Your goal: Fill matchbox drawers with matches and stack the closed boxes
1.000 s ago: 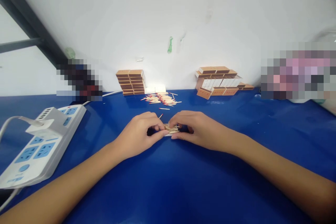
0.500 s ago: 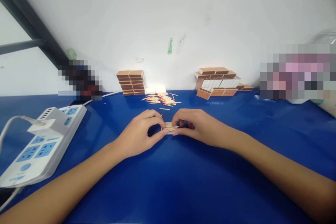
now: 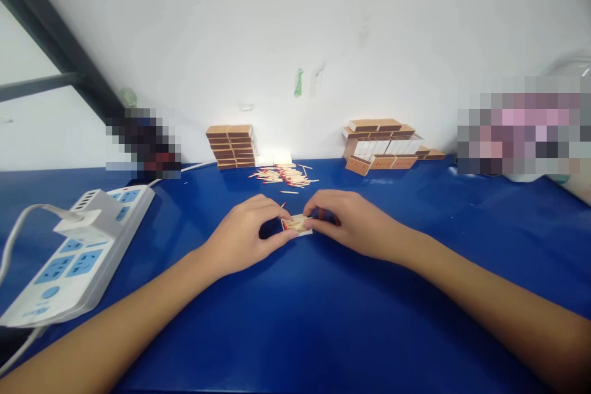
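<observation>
A small white matchbox tray point(image 3: 306, 232) lies on the blue table between my hands, with red-tipped matches point(image 3: 295, 223) in it. My left hand point(image 3: 244, 231) has thumb and forefinger closed on the tray's left end. My right hand point(image 3: 353, 218) reaches in from the right, its thumb and forefinger pinching at the matches over the tray's right part. Beyond the hands lies a loose pile of matches point(image 3: 286, 175), and a single match point(image 3: 289, 192) rests just in front of it.
Matchboxes are stacked against the wall at left point(image 3: 231, 146) and right point(image 3: 381, 144). White trays point(image 3: 273, 157) stand behind the pile. A power strip point(image 3: 78, 258) with a plugged-in charger and white cable occupies the table's left side. Blurred items sit at both far sides.
My right thumb and fingers have shifted slightly over the tray, and more of the tray and the red match heads shows. The camera view has moved slightly.
</observation>
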`<control>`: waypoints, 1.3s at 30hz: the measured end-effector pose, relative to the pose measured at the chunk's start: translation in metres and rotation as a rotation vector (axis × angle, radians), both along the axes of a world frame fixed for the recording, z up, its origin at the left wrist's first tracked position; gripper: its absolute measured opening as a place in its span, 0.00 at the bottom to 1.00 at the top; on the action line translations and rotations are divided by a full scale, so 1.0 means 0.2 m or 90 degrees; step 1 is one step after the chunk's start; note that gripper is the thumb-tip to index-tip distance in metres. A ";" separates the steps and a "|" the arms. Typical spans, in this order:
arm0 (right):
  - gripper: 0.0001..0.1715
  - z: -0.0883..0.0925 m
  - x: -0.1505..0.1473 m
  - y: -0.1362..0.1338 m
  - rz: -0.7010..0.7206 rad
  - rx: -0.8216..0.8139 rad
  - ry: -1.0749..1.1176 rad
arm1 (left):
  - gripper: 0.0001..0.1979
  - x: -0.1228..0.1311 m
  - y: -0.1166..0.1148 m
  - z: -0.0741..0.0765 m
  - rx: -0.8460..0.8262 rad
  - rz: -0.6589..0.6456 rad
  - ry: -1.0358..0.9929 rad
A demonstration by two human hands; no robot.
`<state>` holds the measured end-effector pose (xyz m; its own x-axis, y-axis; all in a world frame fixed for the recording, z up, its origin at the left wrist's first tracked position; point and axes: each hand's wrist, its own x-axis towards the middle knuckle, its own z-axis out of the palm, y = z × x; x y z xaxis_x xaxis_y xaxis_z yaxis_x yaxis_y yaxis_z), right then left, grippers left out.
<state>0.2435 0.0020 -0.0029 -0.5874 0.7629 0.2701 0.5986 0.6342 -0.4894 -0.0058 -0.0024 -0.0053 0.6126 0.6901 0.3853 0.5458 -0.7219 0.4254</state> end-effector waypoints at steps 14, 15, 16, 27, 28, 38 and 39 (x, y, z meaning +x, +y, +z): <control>0.07 -0.01 -0.02 0.00 -0.034 -0.192 0.148 | 0.11 -0.01 0.01 0.00 -0.004 0.009 0.002; 0.07 -0.01 -0.02 0.00 -0.039 -0.202 0.160 | 0.12 -0.01 0.01 0.00 -0.006 0.010 0.003; 0.08 -0.01 -0.03 0.00 -0.043 -0.209 0.169 | 0.11 -0.01 0.01 0.00 -0.008 0.009 0.004; 0.06 -0.01 -0.04 0.00 -0.056 -0.181 0.159 | 0.16 -0.01 0.02 -0.02 -0.021 -0.024 -0.036; 0.06 -0.01 -0.04 0.00 -0.056 -0.175 0.155 | 0.15 -0.01 0.02 -0.02 -0.013 -0.025 -0.033; 0.07 -0.05 -0.04 0.00 -0.066 -0.070 0.124 | 0.08 0.00 0.01 -0.01 0.011 -0.050 -0.023; 0.08 -0.05 -0.04 0.00 -0.061 -0.058 0.121 | 0.08 0.00 0.01 -0.01 0.012 -0.047 -0.019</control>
